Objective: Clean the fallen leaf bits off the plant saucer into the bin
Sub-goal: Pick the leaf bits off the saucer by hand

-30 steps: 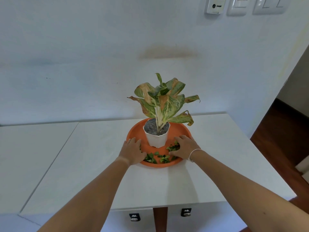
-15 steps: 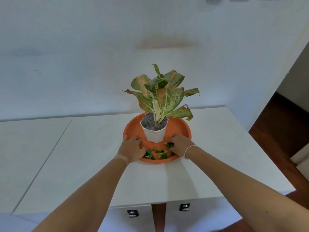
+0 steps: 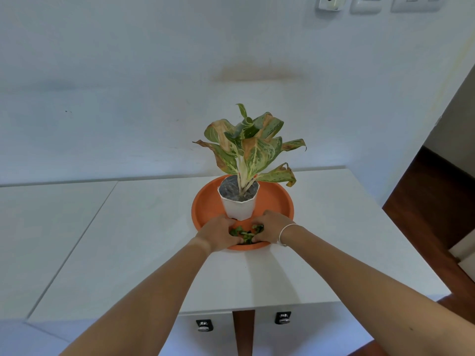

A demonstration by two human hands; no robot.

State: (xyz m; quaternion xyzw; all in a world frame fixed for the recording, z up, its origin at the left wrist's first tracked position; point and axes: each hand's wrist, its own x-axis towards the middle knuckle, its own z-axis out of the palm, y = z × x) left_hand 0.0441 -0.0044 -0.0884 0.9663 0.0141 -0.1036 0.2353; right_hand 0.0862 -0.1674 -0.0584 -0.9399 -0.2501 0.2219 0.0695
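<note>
So there's a round orange saucer, smooth matte plastic by the look of it with a shallow raised rim, sitting on a flat white tabletop. In the middle of it stands a small white faceted pot with dark gritty soil, and the plant has broad variegated leaves, green speckled with cream, a few gone orange-brown and curled at the tips.

The leaf bits are a small ragged green pile at the near edge of the saucer, right in front of the pot. Both hands are cupped around that pile: left hand on one side, right hand on the other, fingers curled inward and touching the bits, kind of scooping them together. Can't tell if either hand actually has a firm hold on any.

Thin pale bracelet on the right wrist. Two little metal knobs on the white drawer fronts below.
</note>
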